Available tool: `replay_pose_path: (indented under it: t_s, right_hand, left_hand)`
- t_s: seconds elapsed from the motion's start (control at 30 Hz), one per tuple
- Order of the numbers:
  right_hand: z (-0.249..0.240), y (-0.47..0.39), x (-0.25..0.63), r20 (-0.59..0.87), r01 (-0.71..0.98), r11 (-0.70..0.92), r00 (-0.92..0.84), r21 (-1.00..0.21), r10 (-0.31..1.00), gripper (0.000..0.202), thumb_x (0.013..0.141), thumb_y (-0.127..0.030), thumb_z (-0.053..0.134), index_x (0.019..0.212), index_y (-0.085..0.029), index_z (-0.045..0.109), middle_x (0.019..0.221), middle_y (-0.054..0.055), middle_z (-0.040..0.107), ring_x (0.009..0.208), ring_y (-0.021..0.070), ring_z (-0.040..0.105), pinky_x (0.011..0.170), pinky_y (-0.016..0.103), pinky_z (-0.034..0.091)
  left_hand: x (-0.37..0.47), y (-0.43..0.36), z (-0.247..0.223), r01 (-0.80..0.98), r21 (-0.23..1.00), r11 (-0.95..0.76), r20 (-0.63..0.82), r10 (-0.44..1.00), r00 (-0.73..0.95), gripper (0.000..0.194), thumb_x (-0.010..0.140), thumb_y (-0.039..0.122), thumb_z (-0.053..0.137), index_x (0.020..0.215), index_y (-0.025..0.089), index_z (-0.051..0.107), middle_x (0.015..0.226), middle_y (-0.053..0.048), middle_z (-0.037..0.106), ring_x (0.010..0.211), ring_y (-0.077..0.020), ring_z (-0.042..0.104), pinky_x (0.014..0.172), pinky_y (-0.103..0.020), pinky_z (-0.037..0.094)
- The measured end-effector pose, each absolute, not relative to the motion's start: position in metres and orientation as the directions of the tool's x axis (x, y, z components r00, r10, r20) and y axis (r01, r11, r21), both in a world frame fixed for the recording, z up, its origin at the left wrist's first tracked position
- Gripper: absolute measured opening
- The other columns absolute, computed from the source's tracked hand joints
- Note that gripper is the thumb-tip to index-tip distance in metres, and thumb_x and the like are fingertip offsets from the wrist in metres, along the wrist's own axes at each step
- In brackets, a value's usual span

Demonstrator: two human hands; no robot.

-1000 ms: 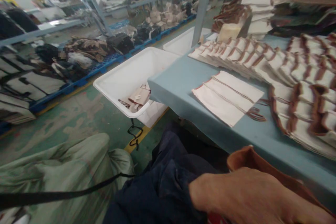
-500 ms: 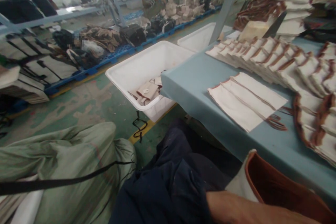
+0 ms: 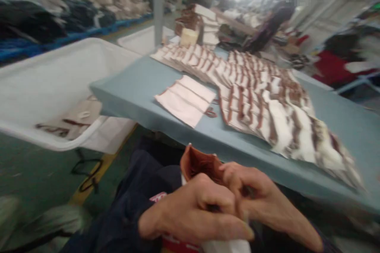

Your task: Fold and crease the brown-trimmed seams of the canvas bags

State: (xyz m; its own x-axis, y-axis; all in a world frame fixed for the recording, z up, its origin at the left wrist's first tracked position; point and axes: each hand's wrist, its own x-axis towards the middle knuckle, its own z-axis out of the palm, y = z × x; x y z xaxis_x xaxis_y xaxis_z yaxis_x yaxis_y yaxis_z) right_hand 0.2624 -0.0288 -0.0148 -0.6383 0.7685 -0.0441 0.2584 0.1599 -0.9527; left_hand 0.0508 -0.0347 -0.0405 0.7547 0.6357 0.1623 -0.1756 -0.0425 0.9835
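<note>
Held low in front of the near edge of the blue-grey covered desk (image 3: 127, 99), mouth upward and open: a white fabric pouch with a smooth brown lining (image 3: 190, 166). At its near side, the left hand (image 3: 196, 209), fingers curled closed on the edge; at the rim across from it, the right hand (image 3: 264, 197), bent and pinching the brown border, with exact fingertip contact too blurred to tell. Under the left hand, a red-and-white printed surface (image 3: 181, 245), not readable. As for progress, one pouch in work, already opened at the mouth but not put down on the desk; impossible to tell from here if complete or not. Separate on the desk, one flat white fabric piece with thin brown bands (image 3: 185, 101), with brown loops beside it. Past it and to the right, many overlapping white pieces with brown edges (image 3: 237, 99), in long rows, with no clear sign of being finished or waiting. To the left, in the white plastic bin (image 3: 53, 63), at least one beige folded fabric item (image 3: 84, 114), again of unclear stage. Total amount done or left, therefore, not possible to count.
</note>
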Motion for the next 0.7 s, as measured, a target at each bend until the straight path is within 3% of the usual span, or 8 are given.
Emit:
replay_pose_path:
  t_s: [0.07, 0.2, 0.3, 0.4, 0.57, 0.7]
  right_hand:
    - [-0.011, -0.019, 0.263, -0.014, 0.242, 0.183, -0.638, -0.953, 0.77, 0.051, 0.095, -0.065, 0.075, 0.074, -0.02, 0.065, 0.074, 0.002, 0.065, 0.078, 0.0178, 0.061, 0.076, 0.031, 0.05]
    - [-0.009, -0.007, 0.252, 0.144, 0.059, 0.245, -0.666, -0.968, 0.731, 0.051, 0.104, -0.06, 0.066, 0.075, -0.018, 0.065, 0.074, 0.001, 0.064, 0.071, 0.0136, 0.057, 0.072, 0.028, 0.047]
    - [-0.013, -0.006, 0.247, 0.132, -0.026, 0.154, -0.662, -0.988, 0.738, 0.046, 0.102, -0.057, 0.07, 0.078, -0.018, 0.064, 0.069, -0.002, 0.057, 0.065, 0.0118, 0.051, 0.063, 0.025, 0.044]
    - [-0.016, -0.005, 0.251, 0.095, -0.026, 0.106, -0.691, -0.994, 0.717, 0.036, 0.102, -0.049, 0.07, 0.085, -0.018, 0.067, 0.07, -0.003, 0.055, 0.064, 0.0115, 0.048, 0.059, 0.024, 0.041]
    - [-0.014, -0.004, 0.262, 0.177, 0.032, 0.275, -0.694, -0.961, 0.698, 0.022, 0.109, -0.036, 0.062, 0.1, -0.018, 0.071, 0.09, 0.002, 0.07, 0.082, 0.014, 0.06, 0.078, 0.027, 0.048]
    - [-0.023, 0.006, 0.272, 0.24, 0.123, 0.402, -0.633, -0.907, 0.736, 0.033, 0.1, -0.051, 0.075, 0.093, -0.019, 0.07, 0.093, 0.003, 0.071, 0.088, 0.017, 0.063, 0.086, 0.031, 0.049]
  left_hand:
    - [0.049, -0.022, -0.036, -0.264, 0.962, -0.068, 0.235, 0.697, 0.677, 0.063, 0.099, 0.056, 0.07, 0.059, 0.02, 0.037, 0.056, 0.007, 0.037, 0.051, -0.0073, 0.034, 0.049, -0.023, 0.029]
    - [0.036, -0.009, -0.03, -0.274, 0.948, -0.159, 0.306, 0.69, 0.656, 0.066, 0.105, 0.061, 0.062, 0.061, 0.019, 0.035, 0.057, 0.007, 0.035, 0.051, -0.0077, 0.033, 0.049, -0.024, 0.024]
    - [0.033, -0.007, -0.032, -0.332, 0.932, -0.143, 0.332, 0.703, 0.629, 0.067, 0.102, 0.059, 0.067, 0.06, 0.019, 0.034, 0.054, 0.007, 0.033, 0.048, -0.008, 0.033, 0.047, -0.025, 0.022]
    - [0.032, -0.006, -0.036, -0.275, 0.957, -0.094, 0.257, 0.714, 0.652, 0.067, 0.101, 0.059, 0.068, 0.059, 0.02, 0.034, 0.054, 0.006, 0.032, 0.048, -0.0093, 0.029, 0.047, -0.026, 0.021]
    - [0.021, -0.006, -0.035, -0.13, 0.99, -0.05, 0.125, 0.733, 0.669, 0.07, 0.098, 0.067, 0.066, 0.058, 0.021, 0.031, 0.055, 0.006, 0.027, 0.05, -0.0109, 0.027, 0.049, -0.03, 0.021]
    - [0.006, -0.008, -0.033, -0.11, 0.985, -0.135, 0.174, 0.786, 0.593, 0.072, 0.095, 0.068, 0.067, 0.058, 0.021, 0.027, 0.052, 0.005, 0.027, 0.048, -0.0116, 0.029, 0.048, -0.029, 0.026]
